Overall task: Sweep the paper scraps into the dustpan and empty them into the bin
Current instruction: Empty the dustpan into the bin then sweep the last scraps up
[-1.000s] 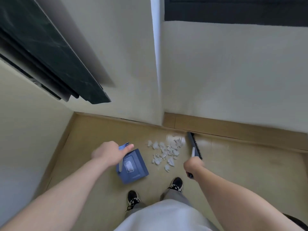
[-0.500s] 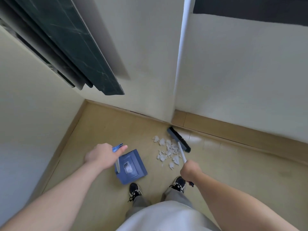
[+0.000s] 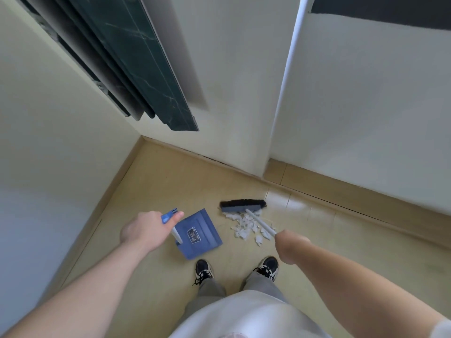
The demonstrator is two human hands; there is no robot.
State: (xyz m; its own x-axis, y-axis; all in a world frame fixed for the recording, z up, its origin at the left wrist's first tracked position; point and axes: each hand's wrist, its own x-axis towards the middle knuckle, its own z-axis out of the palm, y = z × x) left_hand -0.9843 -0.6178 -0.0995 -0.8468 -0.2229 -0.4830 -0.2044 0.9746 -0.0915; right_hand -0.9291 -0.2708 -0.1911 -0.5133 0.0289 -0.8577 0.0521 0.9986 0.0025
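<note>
Swung round since a moment ago, the broom (image 3: 242, 205) head now lies crosswise beyond the paper scraps (image 3: 246, 226), right of the dustpan (image 3: 199, 234). Right hand (image 3: 290, 242) grips the broom handle; left hand (image 3: 148, 229) clasps the dustpan's handle.

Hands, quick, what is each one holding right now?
Left hand: closed on the blue plastic dustpan handle.
Right hand: closed on the black-bristled broom handle.
</note>
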